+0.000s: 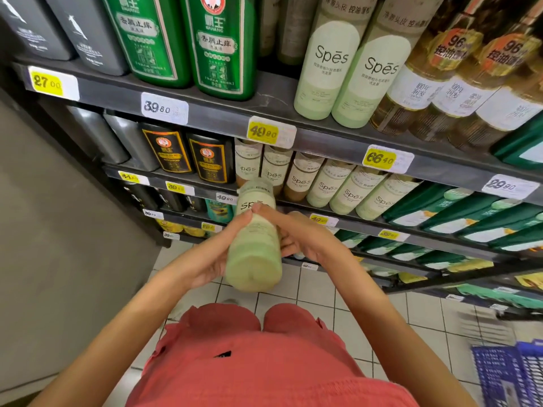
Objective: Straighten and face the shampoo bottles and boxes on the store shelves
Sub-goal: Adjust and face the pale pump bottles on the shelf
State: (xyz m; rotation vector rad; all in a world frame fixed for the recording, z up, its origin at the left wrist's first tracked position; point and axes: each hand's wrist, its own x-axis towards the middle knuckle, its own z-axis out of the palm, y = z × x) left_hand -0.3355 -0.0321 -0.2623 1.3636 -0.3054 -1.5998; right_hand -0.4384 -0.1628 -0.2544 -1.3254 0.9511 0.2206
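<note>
Standing at shampoo aisle, looking down along the shelves.

- Bottle (pixel 255 245), pale green "Spes", is off the shelf, held in mid-air in front of the second shelf (pixel 338 143), near the left end of its Spes row (pixel 329 183). Base points at the camera, cap toward the shelf, label up.
- Left hand (pixel 205 259) grips the bottle's left side, fingers curled under, thumb over the top. Right hand (pixel 299 236) grips the right side likewise; the two thumbs meet on the label.
- Likely reason for the two-handed hold: the bottle is big and smooth, and turning it between both palms brings the label round before it goes back upright.
- Row on the second shelf leans back, labels outward. Brownish bottles sit at its left end, green ones to the right; the held one matches the green, so it probably belongs there. Cannot see a clear gap for it.
- Top shelf stock stands faced at the front edge, above yellow price tags (pixel 262 132).
- Blue basket (pixel 511 374) on the tiled floor, lower right.
</note>
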